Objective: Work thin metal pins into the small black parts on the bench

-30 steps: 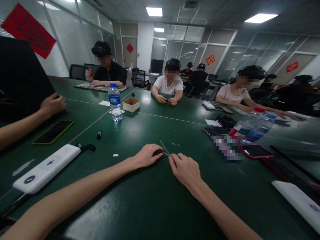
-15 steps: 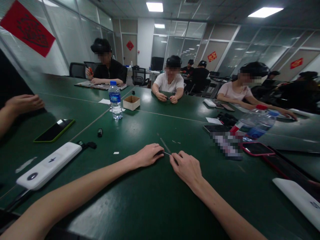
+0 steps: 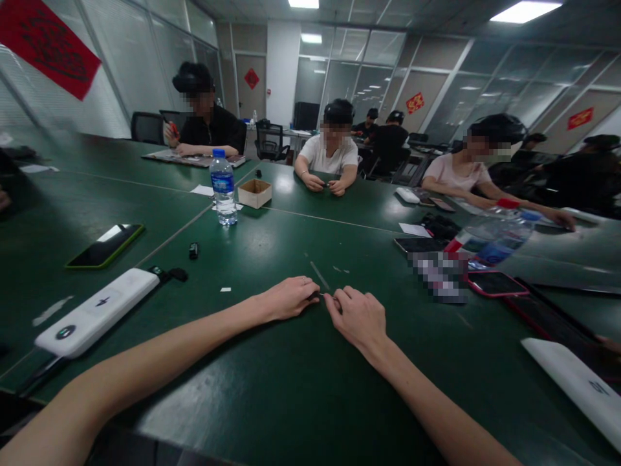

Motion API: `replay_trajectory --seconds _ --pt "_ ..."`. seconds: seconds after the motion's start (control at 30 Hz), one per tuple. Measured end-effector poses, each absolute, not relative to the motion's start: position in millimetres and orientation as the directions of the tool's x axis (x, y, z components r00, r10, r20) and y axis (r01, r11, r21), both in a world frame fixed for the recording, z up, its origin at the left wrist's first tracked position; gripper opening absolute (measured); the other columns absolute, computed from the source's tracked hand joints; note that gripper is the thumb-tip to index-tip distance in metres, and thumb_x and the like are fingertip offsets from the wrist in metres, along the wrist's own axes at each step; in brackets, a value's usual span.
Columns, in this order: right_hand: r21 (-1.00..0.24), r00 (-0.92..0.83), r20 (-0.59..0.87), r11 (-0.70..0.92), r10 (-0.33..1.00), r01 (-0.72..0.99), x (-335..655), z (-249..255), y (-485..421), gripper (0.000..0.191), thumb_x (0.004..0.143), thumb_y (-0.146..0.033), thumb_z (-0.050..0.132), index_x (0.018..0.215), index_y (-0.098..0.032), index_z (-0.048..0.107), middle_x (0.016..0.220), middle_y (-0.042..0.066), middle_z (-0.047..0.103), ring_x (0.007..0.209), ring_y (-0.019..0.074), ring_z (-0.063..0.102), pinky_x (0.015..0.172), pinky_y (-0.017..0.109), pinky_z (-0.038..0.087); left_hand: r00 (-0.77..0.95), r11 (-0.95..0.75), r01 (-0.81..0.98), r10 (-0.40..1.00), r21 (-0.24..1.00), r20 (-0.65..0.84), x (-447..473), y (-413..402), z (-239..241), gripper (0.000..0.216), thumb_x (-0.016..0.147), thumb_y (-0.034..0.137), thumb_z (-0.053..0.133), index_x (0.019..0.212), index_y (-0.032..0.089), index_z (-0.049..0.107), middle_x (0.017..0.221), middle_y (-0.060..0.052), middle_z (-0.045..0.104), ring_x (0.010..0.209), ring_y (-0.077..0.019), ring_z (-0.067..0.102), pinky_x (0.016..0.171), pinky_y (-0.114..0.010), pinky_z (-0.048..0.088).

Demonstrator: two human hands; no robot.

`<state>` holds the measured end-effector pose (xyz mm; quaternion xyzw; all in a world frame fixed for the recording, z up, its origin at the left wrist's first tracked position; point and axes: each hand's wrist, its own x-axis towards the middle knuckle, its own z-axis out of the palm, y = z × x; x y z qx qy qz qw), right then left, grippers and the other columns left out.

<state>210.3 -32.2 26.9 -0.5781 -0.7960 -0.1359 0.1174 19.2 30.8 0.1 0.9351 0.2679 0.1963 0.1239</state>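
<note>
My left hand is closed in a pinch around a small black object, most of which the fingers cover. A thin, pale, rod-like piece shows in the narrow gap between my hands. My right hand is closed too, its thumb and forefinger at the far end of that piece; whatever else it grips is hidden. Both hands rest low over the green table, fingertips nearly meeting. Just beyond them a clear strip lies on the tabletop.
Left of my arm are a white power bank, a green-edged phone and a small black piece. Farther off stand a water bottle and an open box. Bottles and a pink-edged phone lie right. Several people sit around.
My fingertips have come closer together, so less of the thin piece shows between them. At the far left, another person's hand has drawn back almost out of view. The view has shifted slightly.
</note>
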Motion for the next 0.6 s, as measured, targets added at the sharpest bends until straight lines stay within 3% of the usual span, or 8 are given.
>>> replay_trajectory --seconds 0.6 --pt "0.027 -0.313 0.419 0.333 0.853 0.943 214.5 24.5 -35.9 0.045 0.094 -0.043 0.038 0.070 -0.017 0.065 0.069 0.003 0.063 0.055 0.0095 0.047 0.056 0.024 0.026 0.796 -0.834 0.437 0.533 0.336 0.288 19.2 31.3 3.9 0.022 0.095 0.028 0.046 0.107 0.014 0.056 0.099 -0.011 0.064 0.096 -0.0216 0.061 0.085 -0.033 0.047"
